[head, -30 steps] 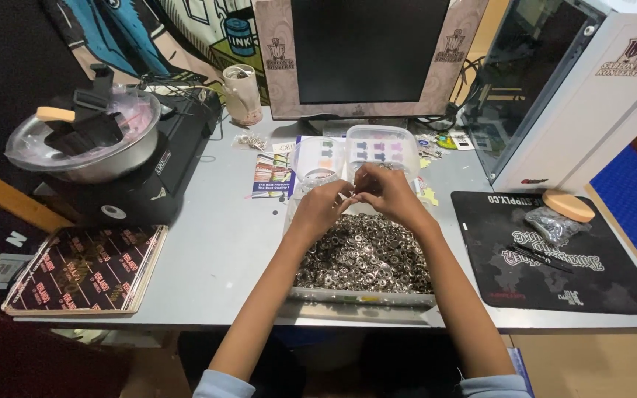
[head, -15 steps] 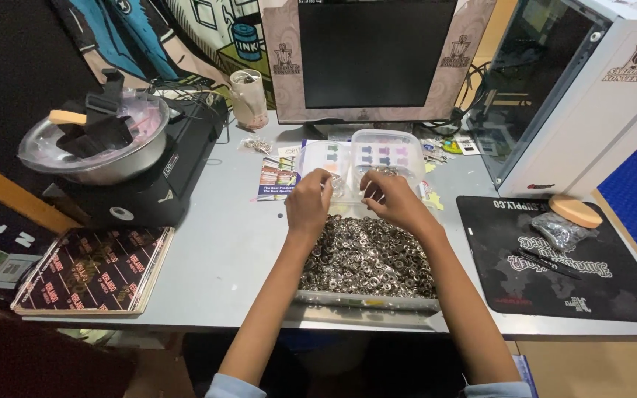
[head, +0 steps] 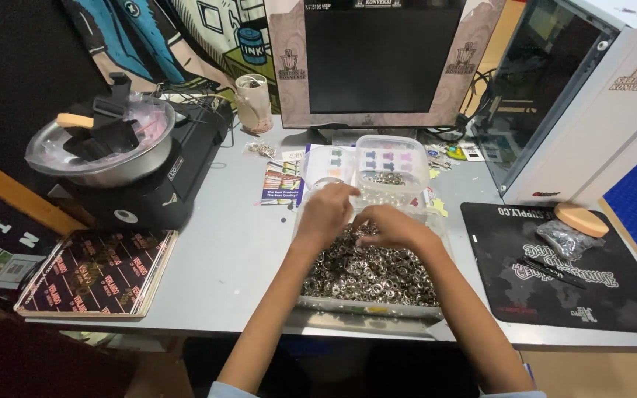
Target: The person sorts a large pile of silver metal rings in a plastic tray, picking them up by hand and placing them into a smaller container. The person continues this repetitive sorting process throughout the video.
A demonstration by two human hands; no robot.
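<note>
grey desk (head: 230, 258), seen from above. at the back, a dark monitor (head: 381, 55) in a pale patterned frame; to the right, a white computer case (head: 599, 103) with a glass side. left: a black appliance (head: 164, 184) bearing a steel bowl (head: 105, 151) under clear film. right: a black mat (head: 554, 273) with a round wooden lid (head: 581, 220) and a small clear bag (head: 565, 237). centre: a clear shallow tray (head: 366, 306) heaped with small silver metal rings (head: 370, 273), shiny and densely piled, just in front of a small clear tub (head: 391, 163). left hand (head: 327, 212) and right hand (head: 392, 227) meet over the far end of the pile, fingers curled and almost touching; they appear to pinch rings, though the grip itself is too small to make out.
</note>
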